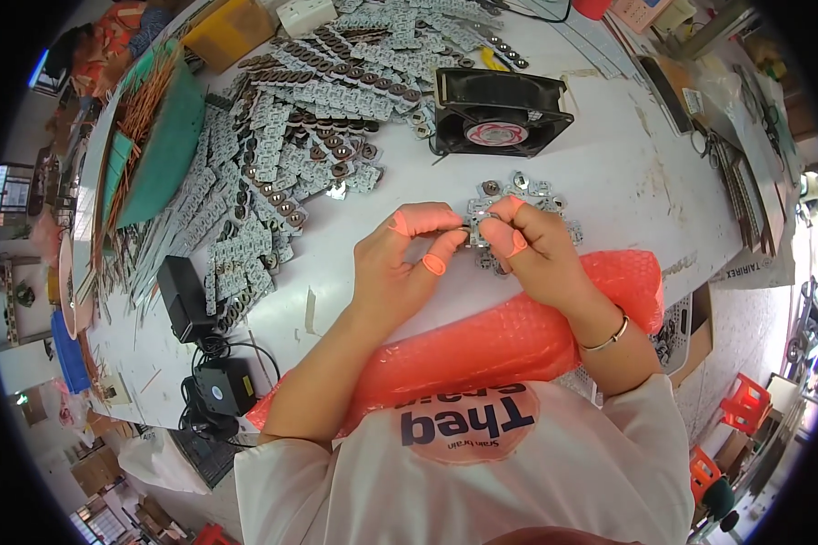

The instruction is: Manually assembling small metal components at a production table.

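Note:
My left hand (398, 263) pinches the edge of a small silvery-grey piece (474, 232) between thumb and index finger. From the other side my right hand (538, 245) grips the same piece, its fingertips covering much of it. Orange finger cots, partly rolled, ring fingers of both hands. Just beyond and under the right hand lies a small cluster of similar grey pieces (541, 189), a few with round metal centres. A red bubble-wrap roll (463, 350) lies along the table edge beneath my forearms.
Strips of grey pieces with round dark parts (336, 86) heap at the far left. A black fan (500, 111) stands ahead. The white table (618, 182) also bears a green basin of wires (168, 136), black power adapters (184, 298) and, at right, scissors (707, 145).

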`<state>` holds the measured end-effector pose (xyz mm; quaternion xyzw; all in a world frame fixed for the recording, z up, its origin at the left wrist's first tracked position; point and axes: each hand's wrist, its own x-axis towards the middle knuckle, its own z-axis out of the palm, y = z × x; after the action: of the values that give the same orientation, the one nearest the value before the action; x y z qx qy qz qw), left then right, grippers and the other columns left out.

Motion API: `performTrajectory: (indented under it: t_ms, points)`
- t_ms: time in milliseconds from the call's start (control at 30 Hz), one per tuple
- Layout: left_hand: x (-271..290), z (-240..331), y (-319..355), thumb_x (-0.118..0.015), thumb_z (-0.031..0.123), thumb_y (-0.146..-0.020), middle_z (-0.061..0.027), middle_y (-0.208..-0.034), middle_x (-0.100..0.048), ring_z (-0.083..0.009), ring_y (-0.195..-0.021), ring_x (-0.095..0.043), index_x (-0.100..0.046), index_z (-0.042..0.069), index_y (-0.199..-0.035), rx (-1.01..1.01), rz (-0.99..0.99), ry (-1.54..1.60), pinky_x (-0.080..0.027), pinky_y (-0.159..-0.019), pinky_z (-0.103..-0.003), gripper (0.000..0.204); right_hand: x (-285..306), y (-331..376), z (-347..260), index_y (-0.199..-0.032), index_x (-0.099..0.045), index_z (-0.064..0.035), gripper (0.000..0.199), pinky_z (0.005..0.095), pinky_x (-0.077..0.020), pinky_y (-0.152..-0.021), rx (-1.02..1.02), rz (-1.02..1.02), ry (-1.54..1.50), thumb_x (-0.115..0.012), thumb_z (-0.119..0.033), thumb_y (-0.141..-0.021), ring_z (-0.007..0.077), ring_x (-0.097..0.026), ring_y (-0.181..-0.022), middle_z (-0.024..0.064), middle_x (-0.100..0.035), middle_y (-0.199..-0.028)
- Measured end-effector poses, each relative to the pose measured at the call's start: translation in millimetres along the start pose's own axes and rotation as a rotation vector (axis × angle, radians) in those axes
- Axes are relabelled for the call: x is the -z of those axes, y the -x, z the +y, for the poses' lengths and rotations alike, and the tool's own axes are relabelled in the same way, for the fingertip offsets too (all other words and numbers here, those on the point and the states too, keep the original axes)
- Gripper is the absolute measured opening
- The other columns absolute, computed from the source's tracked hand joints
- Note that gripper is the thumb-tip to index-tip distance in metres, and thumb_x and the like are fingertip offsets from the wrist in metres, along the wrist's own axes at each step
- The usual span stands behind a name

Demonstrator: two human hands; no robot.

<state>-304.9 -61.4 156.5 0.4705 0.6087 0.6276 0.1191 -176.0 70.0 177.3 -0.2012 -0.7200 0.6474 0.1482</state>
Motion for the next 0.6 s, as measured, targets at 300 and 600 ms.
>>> performTrajectory:
  t_ms: [300, 600]
  points:
    - [-3, -1, -3, -0.069, -0.003, -0.079, -0.0095, -0.091, -0.066, -0.0142, -0.079, -0.064, -0.06, 0.001, -0.096, 0.008, 0.074, 0.002, -0.054, -0.07, -0.025, 0.02, -2, -2, -6, -0.085, -0.057, -0.0003, 0.021, 0.0216, -0.038, -0.05, -0.095, 0.032, -0.117, -0.058, -0.019, -0.093, 0.0045, -0.044, -0.055, -0.0011, -0.05, -0.063]
    - [3, 9, -1, -0.067, -0.007, -0.08, -0.0116, -0.093, -0.066, -0.0185, -0.087, -0.064, -0.059, 0.0, -0.097, -0.007, -0.054, -0.12, -0.052, -0.077, -0.029, 0.02, -2, -1, -13, -0.085, -0.056, -0.0042, 0.016, 0.0191, -0.0349, -0.038, -0.188, 0.081, -0.165, -0.057, -0.018, -0.094, 0.0038, -0.043, -0.042, -0.0012, -0.051, -0.056]
